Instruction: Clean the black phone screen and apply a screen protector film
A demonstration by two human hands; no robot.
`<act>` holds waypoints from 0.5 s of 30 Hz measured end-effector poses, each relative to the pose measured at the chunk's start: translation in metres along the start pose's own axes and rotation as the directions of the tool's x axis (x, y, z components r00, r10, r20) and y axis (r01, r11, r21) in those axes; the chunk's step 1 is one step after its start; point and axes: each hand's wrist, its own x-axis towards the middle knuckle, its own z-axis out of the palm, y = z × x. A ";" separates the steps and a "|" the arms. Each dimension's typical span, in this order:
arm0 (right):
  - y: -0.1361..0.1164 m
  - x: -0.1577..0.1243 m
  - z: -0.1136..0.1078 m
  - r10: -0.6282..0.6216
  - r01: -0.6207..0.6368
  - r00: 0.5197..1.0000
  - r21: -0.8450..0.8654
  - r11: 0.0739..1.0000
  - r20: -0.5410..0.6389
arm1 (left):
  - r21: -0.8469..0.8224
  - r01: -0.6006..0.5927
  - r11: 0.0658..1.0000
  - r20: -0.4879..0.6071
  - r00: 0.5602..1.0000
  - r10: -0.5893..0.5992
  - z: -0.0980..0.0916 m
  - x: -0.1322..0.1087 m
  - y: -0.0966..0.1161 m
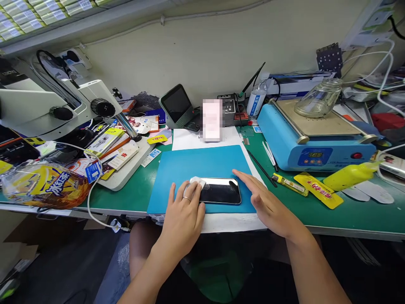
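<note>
A black phone lies flat on a blue mat near the bench's front edge. My left hand, a ring on one finger, rests over the phone's left end and presses a small white pad onto it with its fingers bent. My right hand lies flat on the mat just right of the phone, fingers stretched out, the index tip close to the phone's upper right corner.
A microscope with clutter beneath fills the left. A blue heating plate carrying a glass jar stands at right, with a yellow bottle, a lighter and a yellow packet. A snack bag lies far left.
</note>
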 end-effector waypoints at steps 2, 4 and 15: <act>0.001 0.000 0.000 -0.015 0.015 1.000 -0.012 1.000 0.002 | 0.002 -0.025 1.000 -0.008 1.000 0.025 -0.002 -0.008 0.004; 0.003 0.000 0.001 -0.028 0.028 1.000 -0.023 0.999 0.008 | -0.001 -0.037 0.999 -0.019 0.999 0.036 -0.003 -0.013 0.007; 0.012 0.002 0.002 -0.016 0.016 1.000 0.024 1.000 -0.001 | -0.015 -0.082 0.997 -0.032 0.996 0.081 0.004 0.036 0.003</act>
